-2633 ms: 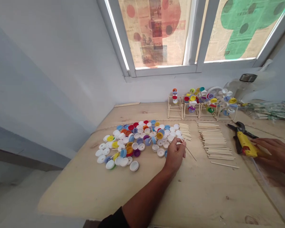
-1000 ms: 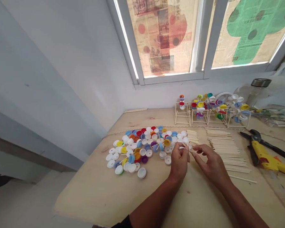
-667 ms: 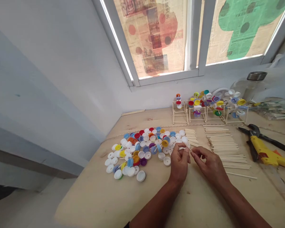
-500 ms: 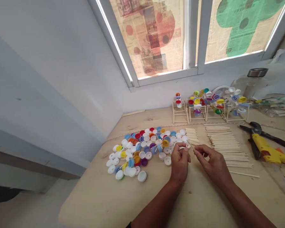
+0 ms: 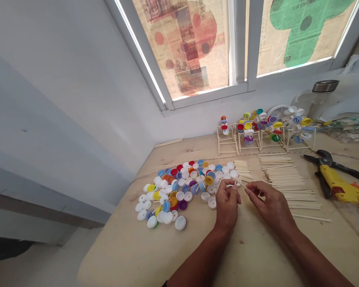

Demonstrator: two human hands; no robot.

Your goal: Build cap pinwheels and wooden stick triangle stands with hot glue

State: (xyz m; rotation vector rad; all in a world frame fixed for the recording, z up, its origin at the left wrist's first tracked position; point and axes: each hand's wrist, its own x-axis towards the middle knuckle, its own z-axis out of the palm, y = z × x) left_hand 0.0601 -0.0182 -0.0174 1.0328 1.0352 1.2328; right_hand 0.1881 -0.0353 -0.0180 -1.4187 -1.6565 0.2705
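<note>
Between my two hands is a thin wooden stick (image 5: 241, 184), slanting up to the left. My right hand (image 5: 267, 199) pinches its lower right end between thumb and fingertips. My left hand (image 5: 227, 203) is closed, its thumb and forefinger together at the stick's other end; whether a small piece is also tucked inside its fingers I cannot tell. Just left of my left hand lie loose plastic bottle caps (image 5: 188, 196), many white, others blue, red, yellow, orange and purple. Short wooden sticks (image 5: 242, 169) lie just beyond my hands.
Longer sticks (image 5: 287, 179) lie in rows right of my right hand. A yellow glue gun (image 5: 341, 185) and black-handled pliers (image 5: 326, 157) are at the right. Stick frames with cap wheels (image 5: 248, 133) line the back, near a glass jar (image 5: 320, 101). A window (image 5: 209, 93) is above.
My right hand has shifted very slightly, and more of the stick shows between the hands. The view has moved a little; the caps and sticks on the table lie as before.
</note>
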